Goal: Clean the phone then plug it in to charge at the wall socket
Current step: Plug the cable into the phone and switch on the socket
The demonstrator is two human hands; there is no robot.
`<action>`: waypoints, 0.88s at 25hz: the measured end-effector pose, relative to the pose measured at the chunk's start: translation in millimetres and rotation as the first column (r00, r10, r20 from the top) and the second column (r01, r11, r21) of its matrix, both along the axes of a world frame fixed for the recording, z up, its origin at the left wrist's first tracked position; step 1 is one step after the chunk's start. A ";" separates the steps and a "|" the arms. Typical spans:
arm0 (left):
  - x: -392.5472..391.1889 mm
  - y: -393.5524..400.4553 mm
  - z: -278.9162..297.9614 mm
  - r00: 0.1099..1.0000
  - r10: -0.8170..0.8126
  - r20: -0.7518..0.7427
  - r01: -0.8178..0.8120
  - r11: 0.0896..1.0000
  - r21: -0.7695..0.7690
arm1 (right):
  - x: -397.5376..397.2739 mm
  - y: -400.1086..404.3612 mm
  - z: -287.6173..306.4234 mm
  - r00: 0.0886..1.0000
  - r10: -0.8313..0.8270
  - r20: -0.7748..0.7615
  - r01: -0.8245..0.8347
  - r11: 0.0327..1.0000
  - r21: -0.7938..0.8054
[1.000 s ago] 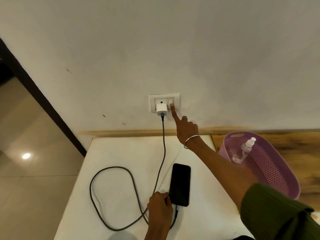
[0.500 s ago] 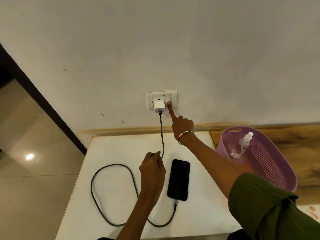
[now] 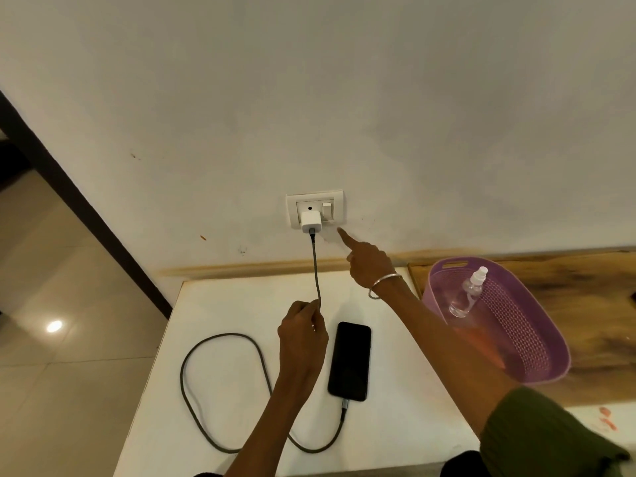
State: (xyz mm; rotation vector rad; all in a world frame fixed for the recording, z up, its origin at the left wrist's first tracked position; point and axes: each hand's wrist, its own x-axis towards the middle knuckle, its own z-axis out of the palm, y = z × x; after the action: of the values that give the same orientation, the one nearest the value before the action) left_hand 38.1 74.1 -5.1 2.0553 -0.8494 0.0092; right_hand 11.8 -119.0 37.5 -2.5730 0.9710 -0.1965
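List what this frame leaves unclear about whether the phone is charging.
Head view only:
- Phone screen: dark, no charging sign readable.
- Switch position: too small to tell.
- Cable inside the left hand: hidden by fingers.
- Spray bottle contents: too small.

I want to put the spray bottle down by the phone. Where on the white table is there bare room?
Bare: the strip of white table between the black phone and the purple basket. Crowded: left of the phone, where the grey cable loops and the left hand pinches it.
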 end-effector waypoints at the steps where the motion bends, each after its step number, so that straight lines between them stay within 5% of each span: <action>1: -2.3 3.2 -4.8 1.000 -0.017 0.004 0.017 1.000 0.009 | -15.0 3.2 -1.6 0.997 -0.028 0.067 0.021 0.993 0.116; 6: -24.2 29.6 -49.0 0.993 -0.118 -0.025 0.120 0.982 0.144 | -95.3 46.8 -46.3 0.949 -0.293 0.115 0.224 0.886 0.406; 11: -40.4 34.9 -71.6 0.964 -0.125 -0.234 0.205 0.912 0.355 | -127.8 94.7 -90.2 0.943 -0.321 -0.089 0.328 0.855 0.402; 22: -43.1 37.7 -73.9 0.958 -0.081 -0.276 0.186 0.906 0.380 | -121.0 119.2 -105.6 0.942 -0.334 -0.023 0.317 0.868 0.383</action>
State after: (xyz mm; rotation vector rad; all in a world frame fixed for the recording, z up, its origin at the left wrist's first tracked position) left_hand -5.0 111.7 -78.9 2.3059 -0.8824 -0.5388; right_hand -109.2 0.1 -68.1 -2.0332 1.2836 -0.1351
